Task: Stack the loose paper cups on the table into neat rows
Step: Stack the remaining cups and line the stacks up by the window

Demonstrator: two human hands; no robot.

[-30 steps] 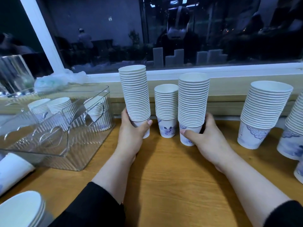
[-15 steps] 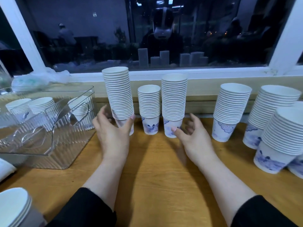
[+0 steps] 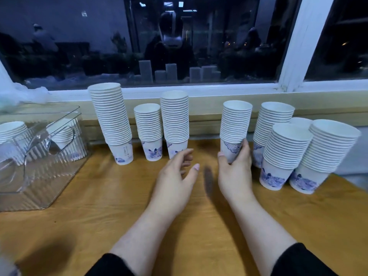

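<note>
Now off the three aligned stacks [image 3: 147, 124]: my right hand [image 3: 235, 172] grips the fourth cup stack [image 3: 236, 124], my left hand [image 3: 175, 176] hovers loosely curled, empty; row-extension beginning.

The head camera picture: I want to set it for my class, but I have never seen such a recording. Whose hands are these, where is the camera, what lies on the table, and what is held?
No machine here: a person wears a camera on the head, looking forward and down at their own two bare hands. On the wooden table, along the window, stand stacks of paper cups: three in a row on the left, the tallest stack leaning slightly, and a cluster on the right. A clear plastic bin at far left holds more cups. The right hand has its grip round the bottom of one cup stack. The left hand holds nothing, fingers loosely curled, near the third stack.
</note>
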